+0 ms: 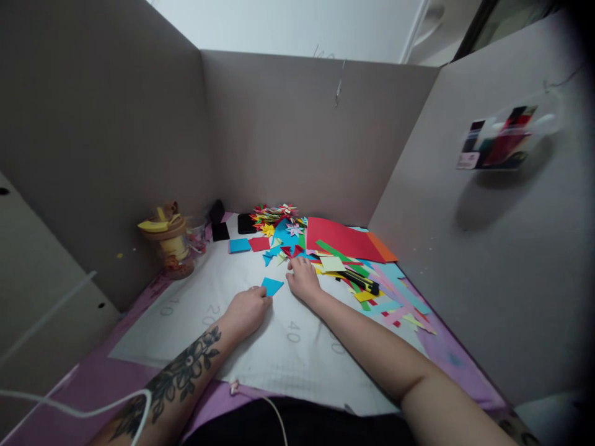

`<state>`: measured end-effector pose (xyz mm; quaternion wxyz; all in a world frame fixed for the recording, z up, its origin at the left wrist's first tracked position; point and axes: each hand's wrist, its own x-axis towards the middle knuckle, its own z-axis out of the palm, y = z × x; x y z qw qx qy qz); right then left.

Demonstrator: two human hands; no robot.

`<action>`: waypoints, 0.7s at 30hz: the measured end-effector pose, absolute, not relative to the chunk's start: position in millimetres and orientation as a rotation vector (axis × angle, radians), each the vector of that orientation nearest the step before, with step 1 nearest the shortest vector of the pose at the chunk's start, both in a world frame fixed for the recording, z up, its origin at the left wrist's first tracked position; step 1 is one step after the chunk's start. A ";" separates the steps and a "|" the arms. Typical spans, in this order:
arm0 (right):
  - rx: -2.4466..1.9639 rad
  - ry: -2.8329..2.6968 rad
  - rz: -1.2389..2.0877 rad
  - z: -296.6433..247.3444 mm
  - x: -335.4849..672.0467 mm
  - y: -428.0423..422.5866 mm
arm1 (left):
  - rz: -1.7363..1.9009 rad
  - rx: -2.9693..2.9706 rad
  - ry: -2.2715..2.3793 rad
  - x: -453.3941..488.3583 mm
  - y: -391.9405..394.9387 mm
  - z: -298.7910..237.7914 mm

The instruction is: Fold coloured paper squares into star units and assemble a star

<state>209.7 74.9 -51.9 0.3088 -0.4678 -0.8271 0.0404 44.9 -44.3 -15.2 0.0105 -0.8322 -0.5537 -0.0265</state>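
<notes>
Mat [260,359] | left hand [248,313]: blue paper [273,287] | right hand [303,279]: near red pieces [298,251]

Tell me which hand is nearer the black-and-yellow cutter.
Right. The right hand is left of the cutter; the left hand is farther left, holding blue paper.

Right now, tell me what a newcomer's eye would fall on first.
Probably the red sheet at the back right of the table, with paper strips strewn in front. Then come the colourful folded stars clustered by the back wall, and the blue paper piece in the left hand.
</notes>
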 end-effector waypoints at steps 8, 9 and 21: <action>-0.393 -2.542 0.338 -49.8 209.0 54.4 | -0.137 -2.528 -1.818 48.1 -43.5 -20.6; -0.356 -2.572 0.342 -50.5 207.5 52.5 | -0.135 -2.530 -1.809 47.9 -43.2 -20.1; -0.373 -2.600 0.301 -56.6 207.8 56.3 | -0.071 -2.524 -1.736 41.3 -46.5 -12.2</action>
